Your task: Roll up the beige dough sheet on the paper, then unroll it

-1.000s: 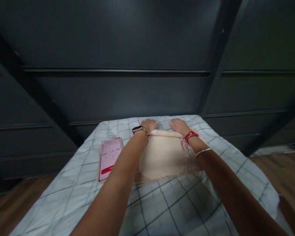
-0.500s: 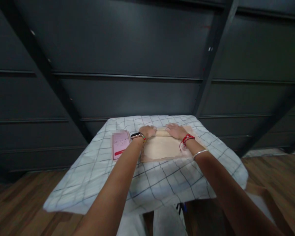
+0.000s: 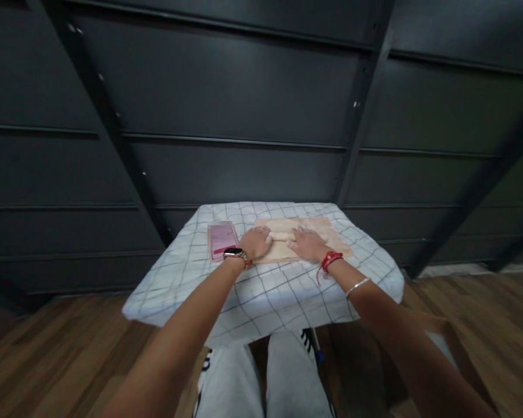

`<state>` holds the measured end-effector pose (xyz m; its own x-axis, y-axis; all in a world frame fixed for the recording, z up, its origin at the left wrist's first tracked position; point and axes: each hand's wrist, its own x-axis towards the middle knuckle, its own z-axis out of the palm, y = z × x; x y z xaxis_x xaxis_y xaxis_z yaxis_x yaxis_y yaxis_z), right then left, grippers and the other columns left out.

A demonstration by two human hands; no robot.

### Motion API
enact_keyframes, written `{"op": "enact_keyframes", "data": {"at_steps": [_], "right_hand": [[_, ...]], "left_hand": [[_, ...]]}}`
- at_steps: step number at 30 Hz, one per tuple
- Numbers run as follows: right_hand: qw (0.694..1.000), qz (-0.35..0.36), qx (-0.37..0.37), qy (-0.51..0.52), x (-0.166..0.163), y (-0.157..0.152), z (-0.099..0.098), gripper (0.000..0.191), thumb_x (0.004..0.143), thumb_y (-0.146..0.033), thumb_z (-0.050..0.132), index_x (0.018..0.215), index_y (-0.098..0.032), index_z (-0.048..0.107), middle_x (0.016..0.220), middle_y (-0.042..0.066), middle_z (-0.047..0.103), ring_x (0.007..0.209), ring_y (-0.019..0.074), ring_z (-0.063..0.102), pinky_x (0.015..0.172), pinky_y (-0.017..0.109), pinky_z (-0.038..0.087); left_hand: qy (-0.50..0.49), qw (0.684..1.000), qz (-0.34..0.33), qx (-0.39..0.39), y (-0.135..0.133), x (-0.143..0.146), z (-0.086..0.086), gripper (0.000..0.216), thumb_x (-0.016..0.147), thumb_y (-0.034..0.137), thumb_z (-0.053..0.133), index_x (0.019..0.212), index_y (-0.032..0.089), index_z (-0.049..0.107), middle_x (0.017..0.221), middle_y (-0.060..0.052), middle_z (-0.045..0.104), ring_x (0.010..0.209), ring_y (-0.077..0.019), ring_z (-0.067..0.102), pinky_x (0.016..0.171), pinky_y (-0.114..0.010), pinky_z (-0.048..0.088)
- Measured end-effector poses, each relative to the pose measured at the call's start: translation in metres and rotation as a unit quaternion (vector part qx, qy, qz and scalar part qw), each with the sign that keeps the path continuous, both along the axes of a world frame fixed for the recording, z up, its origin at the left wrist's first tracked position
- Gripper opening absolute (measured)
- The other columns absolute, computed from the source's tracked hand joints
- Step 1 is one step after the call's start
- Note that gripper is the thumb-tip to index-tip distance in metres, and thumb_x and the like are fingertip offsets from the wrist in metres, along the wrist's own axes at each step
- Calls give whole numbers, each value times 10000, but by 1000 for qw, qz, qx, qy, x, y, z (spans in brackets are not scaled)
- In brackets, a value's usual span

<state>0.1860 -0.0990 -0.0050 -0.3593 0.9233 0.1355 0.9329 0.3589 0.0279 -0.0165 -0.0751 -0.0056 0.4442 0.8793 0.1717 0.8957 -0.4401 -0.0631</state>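
Observation:
My left hand (image 3: 256,241) and my right hand (image 3: 304,243) lie palm-down on the two ends of a pale rolling pin (image 3: 280,236). The pin rests across a flat sheet of dough (image 3: 287,227) on a light board (image 3: 333,237), near the board's front edge. Both hands have their fingers laid over the pin. A watch sits on my left wrist, red threads and a silver bangle on my right. The board sits on a small table covered with a white checked cloth (image 3: 261,290).
A pink phone (image 3: 222,239) with a lit screen lies on the cloth left of the board. A dark panelled wall with slanted metal beams (image 3: 126,157) stands behind the table. Wooden floor (image 3: 47,354) surrounds it. My knees in light trousers (image 3: 261,377) sit under the table's front edge.
The pin and both hands have rolled back over the dough from its far edge to its near edge. My head has pulled back, so the table looks smaller and farther away.

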Motion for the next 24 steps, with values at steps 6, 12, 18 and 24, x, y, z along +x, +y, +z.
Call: {"op": "enact_keyframes", "data": {"at_steps": [6,12,18,24], "right_hand": [[1000,18,1,10,4,9,-3,550,971,-463,286,1327,-80,455,1327,204,528,1226,265,490,1001,376,358],[999,-1,43,25,2,42,-5,539,985,-450,246,1355,-121,458,1356,171,518,1235,258,484,987,372,373],[999,-29,40,23,0,88,-1,546,990,-475,207,1359,-169,468,1270,152,584,1212,242,501,980,383,380],[999,5,37,-10,3,138,2,466,1013,-386,220,1298,-171,520,1278,141,580,1195,220,513,970,355,401]], "left_hand": [[3,1000,0,27,-3,2,-1,413,975,349,259,1090,115,579,1091,-150,647,1030,-254,579,908,-361,399],[-27,999,28,9,35,7,-5,436,981,389,237,1137,182,588,1207,-104,627,1146,-237,540,995,-401,355],[-6,998,56,-14,85,13,-4,461,984,328,195,1137,182,605,1233,-112,621,1158,-242,548,1034,-480,319],[18,998,34,-42,126,14,4,375,949,268,291,1095,180,625,1240,-130,612,1153,-285,556,971,-509,382]]}}
